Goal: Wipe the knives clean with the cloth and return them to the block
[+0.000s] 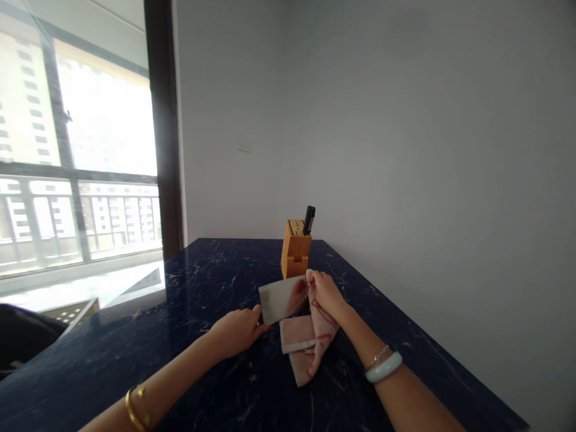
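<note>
My left hand (pixel 237 331) is closed round the handle end of a wide cleaver; its shiny blade (pixel 281 299) stands on edge above the dark blue marble table (pixel 135 360) and mirrors my fingers. My right hand (pixel 326 295) pinches a pink cloth with red stitching (pixel 310 342) against the blade's right end. The rest of the cloth hangs down onto the table in folds. The cleaver's handle is hidden inside my left fist.
A wooden knife block (pixel 296 249) with black-handled knives (pixel 309 219) stands just behind the blade, near the grey wall. A large window with a railing fills the left side. A dark object (pixel 22 336) sits past the table's left edge.
</note>
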Available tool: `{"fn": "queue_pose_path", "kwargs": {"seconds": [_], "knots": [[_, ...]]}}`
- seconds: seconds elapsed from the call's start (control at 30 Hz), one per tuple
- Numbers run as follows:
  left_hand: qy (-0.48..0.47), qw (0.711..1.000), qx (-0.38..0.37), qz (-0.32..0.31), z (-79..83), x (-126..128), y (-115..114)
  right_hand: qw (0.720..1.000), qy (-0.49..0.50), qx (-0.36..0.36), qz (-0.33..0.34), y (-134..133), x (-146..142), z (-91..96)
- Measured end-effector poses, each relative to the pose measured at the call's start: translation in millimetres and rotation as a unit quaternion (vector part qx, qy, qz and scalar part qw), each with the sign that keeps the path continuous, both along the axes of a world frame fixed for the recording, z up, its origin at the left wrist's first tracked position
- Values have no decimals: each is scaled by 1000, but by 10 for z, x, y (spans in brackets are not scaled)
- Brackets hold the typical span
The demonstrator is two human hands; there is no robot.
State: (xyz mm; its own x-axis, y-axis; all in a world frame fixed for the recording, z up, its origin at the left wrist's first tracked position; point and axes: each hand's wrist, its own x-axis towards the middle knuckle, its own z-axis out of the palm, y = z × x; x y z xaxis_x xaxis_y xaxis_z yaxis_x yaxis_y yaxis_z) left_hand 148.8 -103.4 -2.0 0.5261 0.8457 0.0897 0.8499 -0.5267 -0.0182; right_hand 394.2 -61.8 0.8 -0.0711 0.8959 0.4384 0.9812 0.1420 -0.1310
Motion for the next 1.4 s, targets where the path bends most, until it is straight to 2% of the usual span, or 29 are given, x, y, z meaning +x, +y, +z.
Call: {"fn": "queue_pose_path", "kwargs": {"seconds": [0.23,0.4,0.47,0.63,0.83,1.03,1.23,1.4], "knots": [[-17,999,-27,13,14,-2,24,996,-36,-85,22,-10,-5,-35],[-15,1000,-16,8,2,-3,24,990,-48,-109,76,-131,-151,10],[-11,1000,-16,10,0,1,18,988,-54,-103,103,-195,-253,37],[-3,1000,-10,17,-9,8,23,977,-76,-38,194,-338,-517,83],[1,1000,8,14,-11,29,-11,967,-1,17,255,-378,-782,101],[5,1000,30,-5,-29,66,-51,971,37,82,220,-344,-927,133],[7,999,40,4,-43,70,-34,969,27,54,240,-372,-902,89],[12,999,35,3,-27,96,-61,976,48,107,182,-316,-903,141]]}}
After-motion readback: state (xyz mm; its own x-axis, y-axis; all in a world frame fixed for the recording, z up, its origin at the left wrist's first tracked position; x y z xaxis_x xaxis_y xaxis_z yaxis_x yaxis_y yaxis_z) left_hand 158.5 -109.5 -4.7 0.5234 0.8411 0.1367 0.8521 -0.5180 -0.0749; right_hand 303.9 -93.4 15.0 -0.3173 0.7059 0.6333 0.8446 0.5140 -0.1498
